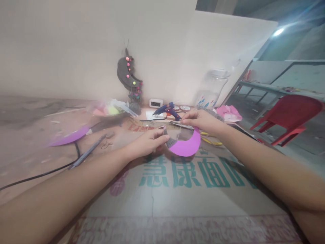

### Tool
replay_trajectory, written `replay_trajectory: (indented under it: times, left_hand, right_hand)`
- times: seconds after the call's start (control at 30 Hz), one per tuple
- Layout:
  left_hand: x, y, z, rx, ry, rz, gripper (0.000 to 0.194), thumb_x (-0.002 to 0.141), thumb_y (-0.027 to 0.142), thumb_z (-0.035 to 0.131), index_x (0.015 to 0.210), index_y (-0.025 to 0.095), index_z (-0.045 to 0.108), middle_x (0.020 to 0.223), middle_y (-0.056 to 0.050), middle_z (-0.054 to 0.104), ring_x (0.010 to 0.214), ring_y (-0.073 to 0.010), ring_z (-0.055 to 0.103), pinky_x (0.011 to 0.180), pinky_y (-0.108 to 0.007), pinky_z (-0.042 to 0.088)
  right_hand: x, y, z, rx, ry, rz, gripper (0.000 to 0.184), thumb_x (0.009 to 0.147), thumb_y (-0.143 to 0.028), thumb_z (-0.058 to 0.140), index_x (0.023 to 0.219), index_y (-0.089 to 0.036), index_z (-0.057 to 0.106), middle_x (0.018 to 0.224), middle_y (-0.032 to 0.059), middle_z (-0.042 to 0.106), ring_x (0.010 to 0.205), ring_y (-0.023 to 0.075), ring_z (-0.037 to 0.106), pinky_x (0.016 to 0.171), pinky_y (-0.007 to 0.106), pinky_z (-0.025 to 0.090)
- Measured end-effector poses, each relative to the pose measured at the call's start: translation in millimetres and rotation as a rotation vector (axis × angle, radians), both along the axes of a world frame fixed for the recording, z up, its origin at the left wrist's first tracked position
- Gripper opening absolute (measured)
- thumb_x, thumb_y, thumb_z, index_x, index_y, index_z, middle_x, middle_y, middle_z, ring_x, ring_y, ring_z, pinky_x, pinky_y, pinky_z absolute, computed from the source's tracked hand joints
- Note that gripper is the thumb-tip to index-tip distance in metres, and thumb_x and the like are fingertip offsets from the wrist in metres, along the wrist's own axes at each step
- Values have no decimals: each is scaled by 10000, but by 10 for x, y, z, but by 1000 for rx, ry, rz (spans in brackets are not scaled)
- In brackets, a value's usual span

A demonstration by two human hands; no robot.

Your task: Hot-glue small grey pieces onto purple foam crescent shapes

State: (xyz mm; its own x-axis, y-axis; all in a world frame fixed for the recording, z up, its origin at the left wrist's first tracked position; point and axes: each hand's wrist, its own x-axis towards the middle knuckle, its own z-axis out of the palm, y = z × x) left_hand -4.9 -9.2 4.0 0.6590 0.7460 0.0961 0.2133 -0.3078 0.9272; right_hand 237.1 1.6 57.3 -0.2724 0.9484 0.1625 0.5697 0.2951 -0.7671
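Note:
My left hand (148, 141) grips one end of a purple crescent-shaped cutout (186, 147), held above a printed cardboard sheet (193, 203). Dark grey yarn (171, 141) is wrapped around that end. A thin strand of yarn (179, 132) runs up from the cutout to my right hand (198, 119), whose fingertips are pinched on it. Scissors with yellow handles (212, 139) lie behind the cutout, their blades pointing left beneath my right hand. Part of the cutout's wrapped end is hidden by my left fingers.
Against the wall are a dark crescent ornament with pom-poms (124, 72), a small clock (155, 103), a blue glue gun (165, 109) and a clear jar (212, 89). Another purple piece (72, 137) and a grey pen-like stick (87, 152) lie left. A red chair (291, 113) stands right.

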Motion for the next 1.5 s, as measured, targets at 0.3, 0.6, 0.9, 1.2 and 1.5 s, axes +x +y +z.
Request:
replay_trajectory:
  times: [0.3, 0.6, 0.9, 1.2, 1.5]
  left_hand:
    - [2, -21, -8, -269, -164, -36, 337, 833, 485, 547, 704, 187, 456, 564, 44, 449, 448, -61, 363, 419, -195, 242]
    - [43, 10, -49, 1, -76, 242, 386, 838, 503, 518, 636, 180, 457, 548, 45, 457, 451, -76, 392, 430, -206, 279]
    - [37, 12, -49, 102, -25, 308, 386, 833, 523, 515, 649, 185, 490, 552, 38, 494, 499, -105, 450, 475, -223, 321]
    - [45, 5, -53, 111, -66, 299, 357, 823, 516, 529, 687, 186, 522, 559, 28, 511, 498, -109, 452, 487, -232, 327]
    - [30, 20, -58, 149, -19, 244, 394, 859, 512, 489, 653, 176, 469, 569, 40, 493, 514, -93, 446, 482, -202, 321]
  right_hand:
    - [106, 31, -79, -109, 11, 37, 325, 710, -452, 687, 785, -136, 673, 648, -17, 601, 516, 76, 477, 501, 213, 358]
    - [-53, 11, -199, 318, -32, 14, 270, 754, -313, 670, 973, -162, 714, 1081, 109, 695, 1038, 260, 618, 923, 381, 468]
    - [-299, -429, -320, 122, 210, 11, 422, 779, -239, 631, 1200, -233, 637, 1268, 80, 622, 1092, 271, 618, 895, 394, 518]
    - [-252, -340, -527, 68, 231, 81, 326, 838, -345, 591, 1126, -214, 669, 1107, 96, 692, 969, 225, 657, 851, 382, 510]
    - [-224, -245, -657, 35, 354, 31, 184, 776, -359, 662, 834, -186, 690, 868, 56, 718, 761, 184, 651, 723, 307, 506]
